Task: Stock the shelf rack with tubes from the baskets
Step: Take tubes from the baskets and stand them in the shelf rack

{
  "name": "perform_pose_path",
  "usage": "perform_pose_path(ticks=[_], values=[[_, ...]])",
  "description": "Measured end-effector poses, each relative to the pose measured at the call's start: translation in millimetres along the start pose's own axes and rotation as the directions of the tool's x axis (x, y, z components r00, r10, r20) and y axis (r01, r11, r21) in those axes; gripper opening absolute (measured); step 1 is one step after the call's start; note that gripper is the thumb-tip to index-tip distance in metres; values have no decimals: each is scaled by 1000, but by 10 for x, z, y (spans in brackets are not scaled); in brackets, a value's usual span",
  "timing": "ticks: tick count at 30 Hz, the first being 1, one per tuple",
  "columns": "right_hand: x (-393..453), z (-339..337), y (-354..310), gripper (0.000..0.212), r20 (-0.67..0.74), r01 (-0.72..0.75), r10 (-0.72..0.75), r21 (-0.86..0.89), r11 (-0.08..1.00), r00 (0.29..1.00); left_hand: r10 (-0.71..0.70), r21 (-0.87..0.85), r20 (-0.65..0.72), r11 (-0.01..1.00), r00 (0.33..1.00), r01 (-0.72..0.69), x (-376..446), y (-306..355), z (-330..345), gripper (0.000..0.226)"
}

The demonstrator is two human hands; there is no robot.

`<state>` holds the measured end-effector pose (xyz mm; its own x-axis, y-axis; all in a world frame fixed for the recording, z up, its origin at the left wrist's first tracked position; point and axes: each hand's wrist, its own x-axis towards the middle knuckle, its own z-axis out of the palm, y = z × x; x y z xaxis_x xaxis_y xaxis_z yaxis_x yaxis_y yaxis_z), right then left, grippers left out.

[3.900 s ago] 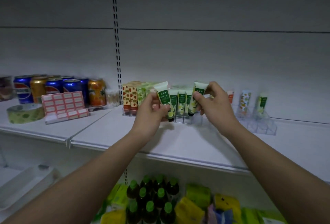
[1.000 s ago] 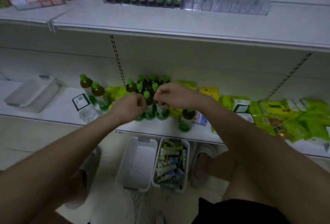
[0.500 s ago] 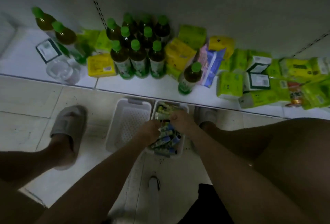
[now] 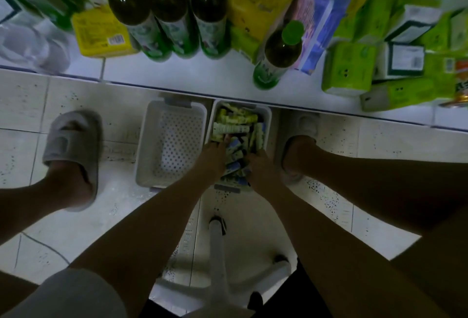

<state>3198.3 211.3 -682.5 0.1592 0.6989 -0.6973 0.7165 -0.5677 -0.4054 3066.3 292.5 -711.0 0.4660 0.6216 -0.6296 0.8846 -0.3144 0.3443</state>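
Floor level, seen from above. Two white baskets side by side on the tiled floor (image 4: pixel 76 99), just under the shelf (image 4: pixel 177 74) edge — left basket (image 4: pixel 171 145) bare, perforated bottom showing; right basket (image 4: pixel 268 120) heaped with tubes (image 4: pixel 231 127). Left hand (image 4: pixel 212 155) and right hand (image 4: pixel 258 165) both down among the tubes; grip too blurred to tell. Grey slipper (image 4: pixel 72 150) on the left foot, well apart from the baskets. On the shelf — green-capped bottles (image 4: pixel 167 11), yellow packets (image 4: pixel 101 35), green packs (image 4: pixel 349 69).
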Motion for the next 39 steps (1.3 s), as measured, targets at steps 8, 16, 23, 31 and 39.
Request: perform_pose_path(ticks=[8,16,23,31,39], values=[[-74,-224,-97,10,-54,53,-52,20,998,997,-62,-315,-120,949,991,22,-156,33,-231,32],[-451,-798,-388,32,-208,56,33,407,912,978,-63,-543,-323,830,944,-130,-529,120,-1154,12],[-983,-1239,-690,15,-56,55,-9,943,329,998,-147,-927,-347,205,926,-315,-1000,167,-1737,15],[-1451,-1476,-1149,30,56,-41,-427,998,45,903,59,-882,-464,-127,884,-455,-1494,383,-2462,13],[-1915,-1977,-1678,33,-187,249,-593,968,23,783,217,-916,-398,-144,891,-374,-2126,704,-3061,24]])
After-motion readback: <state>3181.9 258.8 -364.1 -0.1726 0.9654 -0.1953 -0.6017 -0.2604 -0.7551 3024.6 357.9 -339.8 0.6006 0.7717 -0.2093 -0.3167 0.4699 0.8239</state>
